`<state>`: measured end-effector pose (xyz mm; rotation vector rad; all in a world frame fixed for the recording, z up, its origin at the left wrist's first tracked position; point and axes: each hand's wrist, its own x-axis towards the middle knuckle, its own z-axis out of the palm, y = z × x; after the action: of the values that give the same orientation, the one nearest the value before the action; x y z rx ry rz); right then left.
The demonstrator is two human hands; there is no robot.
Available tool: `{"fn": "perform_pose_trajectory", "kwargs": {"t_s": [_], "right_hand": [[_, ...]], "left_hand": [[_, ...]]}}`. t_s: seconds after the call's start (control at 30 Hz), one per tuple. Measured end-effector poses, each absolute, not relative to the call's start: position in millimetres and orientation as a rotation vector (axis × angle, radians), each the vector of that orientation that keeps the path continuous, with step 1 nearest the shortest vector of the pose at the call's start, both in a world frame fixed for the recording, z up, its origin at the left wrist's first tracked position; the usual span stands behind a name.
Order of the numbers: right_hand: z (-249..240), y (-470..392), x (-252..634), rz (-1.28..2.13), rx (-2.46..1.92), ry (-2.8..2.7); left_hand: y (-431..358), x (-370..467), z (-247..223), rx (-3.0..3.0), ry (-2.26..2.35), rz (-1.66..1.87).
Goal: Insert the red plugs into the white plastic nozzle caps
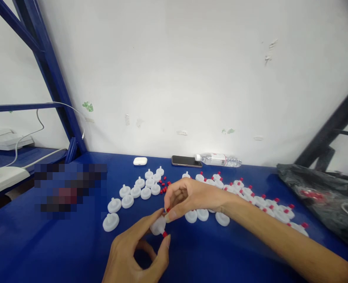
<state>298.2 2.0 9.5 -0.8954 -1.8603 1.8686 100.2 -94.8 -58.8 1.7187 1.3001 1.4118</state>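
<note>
My left hand (137,249) is closed in a pinch on a translucent white disc-shaped filter (157,226). A red cap (165,234) sits on its lower spout, close to my left thumb. My right hand (188,196) pinches a small red cap (168,210) at the filter's upper side, partly hidden by the fingers. Beyond my hands lie several loose red caps (164,190). To the left, white filters (110,222) stand with bare spouts facing up. On the right, a larger group of filters (281,214) has red caps, some hidden behind my right forearm.
Along the wall lie a white earphone case (140,161), a phone (185,161) and a clear water bottle (218,159) on its side. A dark plastic bag (318,200) is at the right edge. Blue frame posts (48,74) rise at the left; a patch there is pixelated.
</note>
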Motion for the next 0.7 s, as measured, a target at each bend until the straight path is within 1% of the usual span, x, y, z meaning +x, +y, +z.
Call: {"fn": "perform_pose_trajectory", "kwargs": {"t_s": [0.1,0.27,0.43,0.53,0.7], "right_hand": [[16.6,0.9,300.0,1.797,-0.905,-1.845],[25.9,-0.9,301.5,1.692,-0.920,-1.817],[33.3,-8.0,298.2,1.610,-0.947,-1.904],[34.7,-14.3,295.0,1.583,-0.902,-1.969],[33.1,-27.5,288.7,1.587,-0.779,-2.089]], "left_hand": [[-96.0,103.6,-61.3,1.760,1.316,1.448],[-93.7,100.7,-67.9,1.863,1.414,1.404],[-92.7,97.4,-63.5,1.958,1.420,1.227],[-95.5,98.7,-55.9,1.907,1.449,1.168],[-95.2,97.2,-53.4,2.084,1.557,0.987]]}}
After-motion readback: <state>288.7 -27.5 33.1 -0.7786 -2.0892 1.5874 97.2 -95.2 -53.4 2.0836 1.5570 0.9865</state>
